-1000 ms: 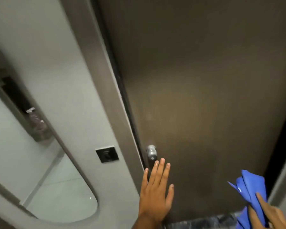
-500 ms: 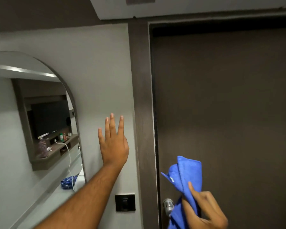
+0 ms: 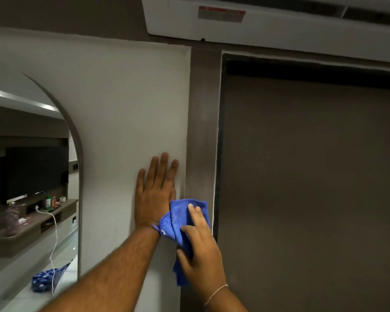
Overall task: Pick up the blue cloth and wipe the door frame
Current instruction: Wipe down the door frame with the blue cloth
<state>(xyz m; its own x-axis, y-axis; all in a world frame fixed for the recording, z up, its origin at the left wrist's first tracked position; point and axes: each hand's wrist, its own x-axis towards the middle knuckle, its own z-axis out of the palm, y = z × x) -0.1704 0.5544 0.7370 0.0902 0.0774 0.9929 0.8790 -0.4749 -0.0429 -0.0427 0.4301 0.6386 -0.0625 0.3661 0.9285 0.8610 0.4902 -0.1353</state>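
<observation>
We see the blue cloth [image 3: 182,218] pressed against the door frame [image 3: 202,136], our right hand [image 3: 200,255] gripping it (forefinger stretched over the fabric). Just left, our left hand [image 3: 154,192] lies flat and open-fingered on the white wall [image 3: 126,104].

A bedroom-like living space, possibly in a home or hotel, by its dark brown door [image 3: 309,176]. A wall-mounted air conditioner [image 3: 268,21] hangs above the door frame [image 3: 203,109], and an arched mirror [image 3: 32,188] reflects a television [image 3: 34,172], a shelf [image 3: 32,224] of bottles and a white charging cable [image 3: 53,244].
</observation>
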